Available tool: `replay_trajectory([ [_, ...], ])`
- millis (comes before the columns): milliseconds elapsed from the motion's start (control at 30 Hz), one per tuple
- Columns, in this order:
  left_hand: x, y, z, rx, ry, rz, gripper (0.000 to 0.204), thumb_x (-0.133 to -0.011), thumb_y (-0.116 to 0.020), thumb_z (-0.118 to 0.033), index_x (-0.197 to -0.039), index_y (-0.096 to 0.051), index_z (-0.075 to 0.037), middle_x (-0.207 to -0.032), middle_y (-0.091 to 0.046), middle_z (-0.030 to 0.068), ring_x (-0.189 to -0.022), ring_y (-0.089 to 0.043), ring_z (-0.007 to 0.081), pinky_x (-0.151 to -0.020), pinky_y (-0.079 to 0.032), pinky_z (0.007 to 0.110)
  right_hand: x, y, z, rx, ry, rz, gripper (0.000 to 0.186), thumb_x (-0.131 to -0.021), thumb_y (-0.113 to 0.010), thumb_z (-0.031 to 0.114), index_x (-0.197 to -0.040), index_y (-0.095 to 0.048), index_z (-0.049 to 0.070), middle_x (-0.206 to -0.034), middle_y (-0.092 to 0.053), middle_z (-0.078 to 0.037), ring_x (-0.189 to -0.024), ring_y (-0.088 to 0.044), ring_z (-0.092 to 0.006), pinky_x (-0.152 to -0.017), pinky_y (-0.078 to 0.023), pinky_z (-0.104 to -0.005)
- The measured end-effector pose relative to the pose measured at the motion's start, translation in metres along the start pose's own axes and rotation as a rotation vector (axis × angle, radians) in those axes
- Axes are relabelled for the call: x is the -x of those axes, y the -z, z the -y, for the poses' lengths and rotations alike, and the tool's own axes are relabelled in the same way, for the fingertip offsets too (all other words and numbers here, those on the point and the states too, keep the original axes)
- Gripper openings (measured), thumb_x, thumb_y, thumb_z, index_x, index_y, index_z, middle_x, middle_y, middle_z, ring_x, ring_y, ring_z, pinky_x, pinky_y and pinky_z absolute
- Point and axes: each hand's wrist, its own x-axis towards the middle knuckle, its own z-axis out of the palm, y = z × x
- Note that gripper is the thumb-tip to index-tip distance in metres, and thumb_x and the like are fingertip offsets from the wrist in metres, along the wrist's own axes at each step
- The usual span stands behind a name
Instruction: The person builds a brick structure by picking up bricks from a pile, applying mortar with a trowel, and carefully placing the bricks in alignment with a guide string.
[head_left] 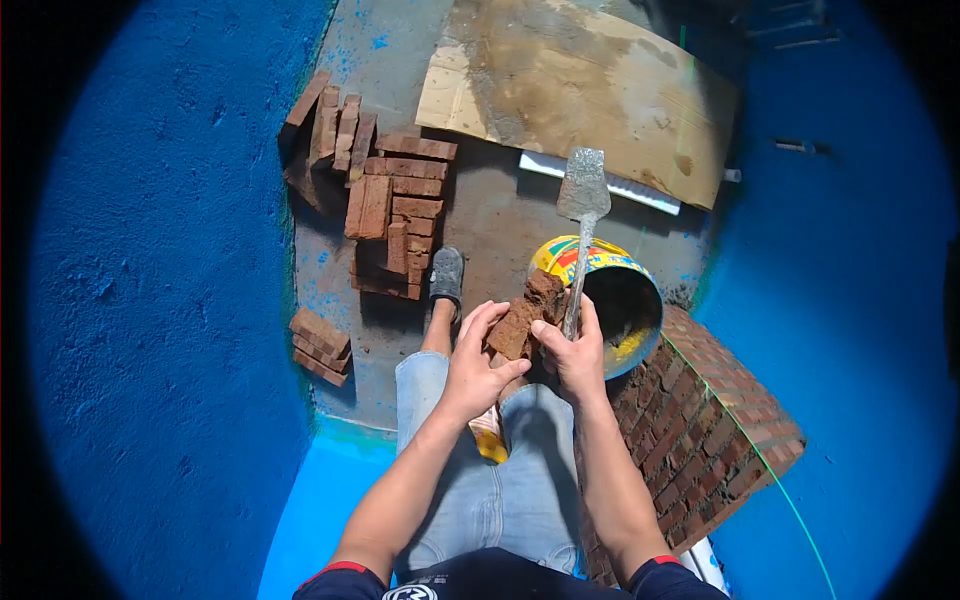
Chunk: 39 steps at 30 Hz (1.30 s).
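- Between the 2 hands, tilted with its upper end leaning away to the right: 1 reddish-brown brick piece (512, 335), its faces rough and its far end jagged.
- The left hand (478, 365) is curled around its left side, fingers over the top edge, thumb along the near end.
- The right hand (572, 352) sets its thumb on the brick piece and has the trowel (584, 190) by the handle, blade pointing away.
- The brick piece should be stiff, fairly heavy for its size and gritty rather than slippery; its jagged end may crumble, so the solid flat sides look the safer hold. The trowel looks rigid and blade-heavy, best gripped by its handle.
- Just beyond the right hand: a yellow bucket (548, 258), tilted.
- Right and nearer the body: a brick wall (680, 430).
- Ahead of the left hand: stacked bricks (415, 187).
- Farthest ahead: a stained cardboard sheet (580, 80).
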Motion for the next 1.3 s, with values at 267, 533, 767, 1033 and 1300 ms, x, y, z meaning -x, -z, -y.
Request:
replay_trajectory([
  [267,0.059,-0.043,-0.067,0.269,0.151,0.230,0.079,-0.071,-0.072,0.004,-0.138,-0.031,-0.001,-0.128,-0.049,0.0116,-0.116,-0.051,0.0189,-0.099,-0.042,0.032,0.097,0.051,0.038,-0.082,0.074,0.048,0.056,-0.086,-0.068,0.013,-0.134,-0.039,0.008,-0.103,-0.058,-0.002,-0.070,-0.051,-0.0042,-0.055,-0.041,-0.0188],
  [533,0.102,-0.084,-0.119,0.575,0.156,0.344,0.073,-0.078,-0.068,0.002,-0.140,-0.029,-0.001,-0.133,-0.046,0.0106,-0.122,-0.046,0.0200,-0.103,-0.038,0.034,0.156,0.065,0.085,-0.116,0.136,-0.049,0.064,-0.089,-0.064,0.016,-0.143,-0.029,0.015,-0.074,-0.052,0.004,-0.049,-0.039,-0.0023,-0.042,-0.034,-0.0186],
  [767,0.121,-0.080,-0.182,0.474,0.213,0.540,0.070,-0.082,-0.066,-0.002,-0.141,-0.029,-0.004,-0.133,-0.045,0.0087,-0.121,-0.046,0.0190,-0.101,-0.038,0.033,0.204,0.052,0.118,-0.074,0.349,-0.228,0.061,-0.088,-0.066,0.022,-0.140,-0.036,0.008,-0.095,-0.062,0.000,-0.054,-0.043,-0.0025,-0.044,-0.038,-0.0187],
  [1033,0.124,-0.072,-0.236,0.392,0.463,0.707,0.059,-0.085,-0.060,0.002,-0.136,-0.034,-0.004,-0.117,-0.054,0.0088,-0.103,-0.058,0.0184,-0.089,-0.049,0.031,0.245,0.036,0.141,-0.132,0.291,-0.393,0.059,-0.086,-0.068,0.022,-0.136,-0.041,0.005,-0.074,-0.058,0.001,-0.046,-0.041,-0.0031,-0.040,-0.034,-0.0193],
  [1300,0.140,-0.076,-0.272,0.297,0.528,0.909,0.050,-0.093,-0.056,-0.022,-0.136,-0.036,-0.009,-0.127,-0.050,0.0088,-0.115,-0.052,0.0229,-0.104,-0.036,0.043,0.288,0.030,0.175,-0.221,0.389,-0.475,0.064,-0.086,-0.066,0.020,-0.140,-0.036,0.003,-0.064,-0.052,0.003,-0.043,-0.039,-0.0036,-0.036,-0.031,-0.0216],
])
